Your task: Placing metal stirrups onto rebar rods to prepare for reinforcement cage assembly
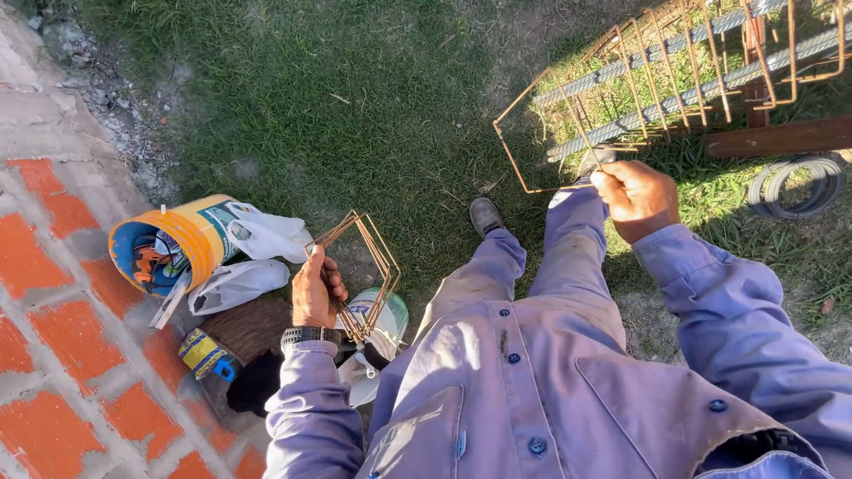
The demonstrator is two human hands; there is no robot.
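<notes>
1. Up at your right, the rebar cage (674, 80) lies across the grass (355, 98): long ribbed bars run through a row of rusty square stirrups, and the frame rests on a wooden beam (781, 137). It runs out of view at the top right edge.
2. Along your left, a brick paving (53, 293) borders the grass, with a strip of rubble between them at the top.
3. On that paving's edge, a yellow bucket (182, 239) lies on its side, mouth toward the bricks; orange and dark objects sit inside, too jumbled to tell apart. Two white bags (257, 253) lie against it.
4. Below your left hand, a white tub (386, 319) stands by your knee; what it holds cannot be made out.
5. Your right hand (635, 195) is clenched on the lower edge of one loose stirrup (541, 142), held tilted at the near end of the cage and touching its bars.
6. Your left hand (315, 288) grasps a bundle of stirrups (364, 270), fingers curled round one side, the bundle hanging above the tub.
7. A wire coil (794, 186) lies on the grass just beyond the beam.
8. Between the bucket and the cage, the grass gives open room; your boot (485, 215) stands at its near edge.
</notes>
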